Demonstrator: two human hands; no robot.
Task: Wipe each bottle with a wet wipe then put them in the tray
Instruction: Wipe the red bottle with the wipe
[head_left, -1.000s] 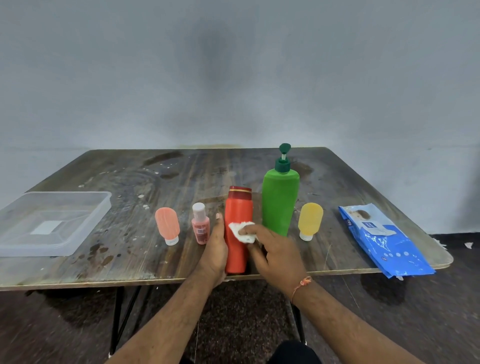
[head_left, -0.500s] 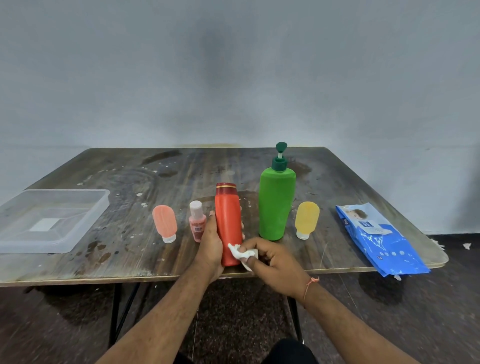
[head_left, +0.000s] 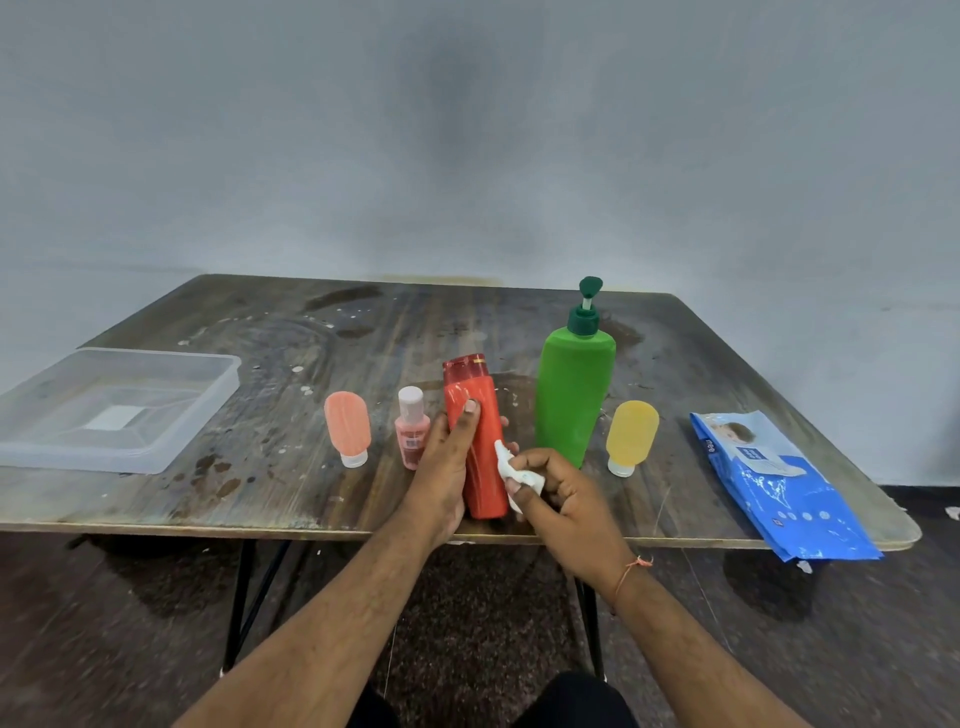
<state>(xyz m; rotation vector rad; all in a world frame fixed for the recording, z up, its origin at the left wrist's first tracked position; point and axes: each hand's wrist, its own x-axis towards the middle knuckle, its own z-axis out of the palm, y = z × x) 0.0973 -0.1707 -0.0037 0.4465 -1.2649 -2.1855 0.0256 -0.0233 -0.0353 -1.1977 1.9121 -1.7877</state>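
My left hand (head_left: 445, 467) grips a tall red bottle (head_left: 477, 415), tilted slightly left near the table's front edge. My right hand (head_left: 558, 493) pinches a crumpled white wet wipe (head_left: 511, 470) against the bottle's lower right side. A peach squeeze bottle (head_left: 347, 427) and a small pink bottle (head_left: 412, 427) stand to the left. A green pump bottle (head_left: 574, 387) and a yellow squeeze bottle (head_left: 630, 435) stand to the right. The clear plastic tray (head_left: 156, 452) sits at the table's left end with nothing in it.
A blue pack of wet wipes (head_left: 774, 483) lies at the right end, overhanging the front edge of the stained wooden table (head_left: 395, 322). A grey wall rises behind the table. Dark floor and the table legs show below.
The wipe went from the bottle's middle down to its base, then back up a little on the right side. The red bottle now tilts left in my left hand.
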